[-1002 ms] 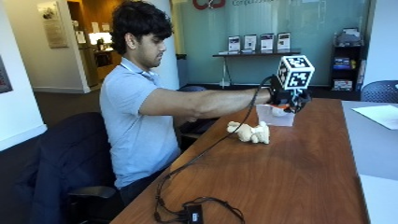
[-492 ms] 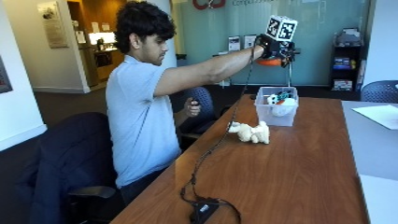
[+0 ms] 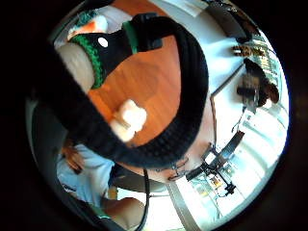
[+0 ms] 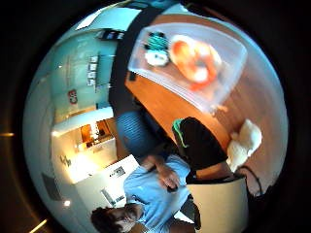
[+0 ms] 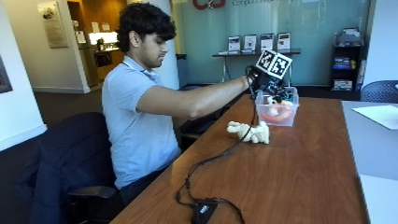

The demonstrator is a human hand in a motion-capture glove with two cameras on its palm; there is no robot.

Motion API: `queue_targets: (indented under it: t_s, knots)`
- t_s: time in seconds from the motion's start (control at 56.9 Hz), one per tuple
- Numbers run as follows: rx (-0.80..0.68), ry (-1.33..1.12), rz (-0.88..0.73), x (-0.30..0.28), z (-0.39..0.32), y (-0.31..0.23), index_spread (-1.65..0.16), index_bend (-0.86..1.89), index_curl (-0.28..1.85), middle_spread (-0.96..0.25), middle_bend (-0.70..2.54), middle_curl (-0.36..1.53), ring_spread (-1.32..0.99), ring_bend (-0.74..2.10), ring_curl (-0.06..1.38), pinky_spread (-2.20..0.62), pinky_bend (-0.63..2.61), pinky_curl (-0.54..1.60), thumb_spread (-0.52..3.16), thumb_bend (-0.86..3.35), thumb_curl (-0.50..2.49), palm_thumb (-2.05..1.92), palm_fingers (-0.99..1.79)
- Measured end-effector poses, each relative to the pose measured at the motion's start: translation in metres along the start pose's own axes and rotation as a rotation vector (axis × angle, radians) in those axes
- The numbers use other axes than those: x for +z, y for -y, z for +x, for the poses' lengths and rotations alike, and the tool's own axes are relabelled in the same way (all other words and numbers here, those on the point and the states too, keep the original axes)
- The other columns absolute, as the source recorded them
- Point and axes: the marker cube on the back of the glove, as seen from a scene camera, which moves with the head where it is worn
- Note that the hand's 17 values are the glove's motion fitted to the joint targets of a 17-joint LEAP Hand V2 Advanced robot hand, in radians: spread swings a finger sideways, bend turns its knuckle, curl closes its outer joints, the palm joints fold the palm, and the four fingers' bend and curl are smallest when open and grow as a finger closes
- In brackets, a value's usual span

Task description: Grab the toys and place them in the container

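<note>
From the outside view, a person seated at a wooden table [image 5: 298, 172] holds the gloved right hand [image 5: 264, 80] raised just above a clear plastic container [image 5: 277, 108] that stands on the table. An orange-and-white toy [image 5: 276, 111] lies inside the container, with a dark green one [image 5: 283, 97] near its rim. A cream plush toy [image 5: 250, 132] lies on the table just beside the container, on the person's side, apart from the hand. Whether the fingers are curled or straight cannot be told here.

The little finger side palm view shows black glove straps across the lens, the cream plush toy [image 3: 129, 119] on the wood beneath, and a green-edged black part of the glove; the fingers' state stays unclear.

The thumb side palm view looks down on the container [image 4: 190, 63], holding the orange-and-white toy [image 4: 196, 59] and the green one [image 4: 156, 41], with the cream plush toy [image 4: 244, 141] on the table nearby.
</note>
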Motion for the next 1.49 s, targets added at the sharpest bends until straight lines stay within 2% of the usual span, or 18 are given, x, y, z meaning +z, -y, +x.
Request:
queue_targets:
  t_s: [0.123,0.246,0.404,0.457,0.527,0.58,0.633,0.721,0.826,0.984,1.248,1.494]
  knots:
    - [0.080,-0.017,-0.151,0.054,0.037,-0.028,-0.30,0.14,0.21,0.04,0.12,0.27,0.02,0.27,0.26,0.03,1.22,0.36,1.46,0.00,0.32,0.01,-0.19]
    - [0.090,-0.022,-0.325,0.110,0.066,-0.048,-0.30,0.13,0.22,0.05,0.06,0.23,0.03,0.14,0.23,0.03,1.31,0.38,1.45,-0.01,0.31,-0.01,-0.29]
    - [0.072,-0.038,-0.340,0.167,0.082,-0.042,-0.30,0.16,0.24,0.05,0.01,0.16,0.03,0.08,0.18,0.03,1.41,0.40,1.41,-0.01,0.31,-0.01,-0.42]
    - [0.033,-0.009,-0.284,0.180,0.081,-0.035,-0.30,0.16,0.25,0.05,-0.01,0.14,0.03,0.09,0.16,0.01,1.42,0.40,1.41,-0.01,0.31,0.00,-0.43]
    - [-0.016,0.065,-0.067,0.188,0.077,-0.026,-0.30,0.20,0.27,0.06,-0.05,0.09,0.04,0.16,0.17,-0.06,1.41,0.40,1.49,0.03,0.31,0.05,-0.36]
    - [-0.040,0.084,0.116,0.188,0.076,-0.024,-0.29,0.36,0.32,0.08,0.02,0.08,0.03,0.29,0.21,-0.12,1.28,0.37,1.60,0.10,0.32,0.15,-0.03]
    - [-0.070,0.106,0.215,0.186,0.077,-0.026,-0.27,0.45,0.34,0.07,0.07,0.07,0.01,0.45,0.23,-0.21,1.33,0.36,1.65,0.20,0.36,0.30,0.36]
    - [-0.087,0.135,0.292,0.182,0.078,-0.028,-0.23,0.50,0.37,0.06,0.12,0.06,-0.02,0.61,0.28,-0.30,1.31,0.35,1.60,0.32,0.44,0.53,0.57]
    - [-0.074,0.165,0.348,0.158,0.082,-0.029,-0.19,0.54,0.44,0.04,0.17,0.08,-0.05,0.71,0.34,-0.34,1.27,0.37,1.53,0.37,0.51,0.67,0.66]
    - [-0.080,0.248,0.443,0.070,0.070,-0.027,-0.16,0.54,0.48,0.03,0.17,0.10,-0.07,0.73,0.37,-0.37,1.26,0.38,1.45,0.36,0.58,0.74,0.70]
    - [-0.187,0.294,0.534,-0.068,-0.019,0.012,-0.12,0.52,0.52,0.02,0.17,0.14,-0.09,0.71,0.37,-0.39,1.20,0.38,1.38,0.35,0.63,0.79,0.78]
    - [-0.248,0.308,0.573,-0.121,-0.101,0.056,-0.09,0.52,0.56,0.02,0.16,0.14,-0.09,0.66,0.37,-0.39,1.18,0.38,1.39,0.36,0.66,0.82,0.80]
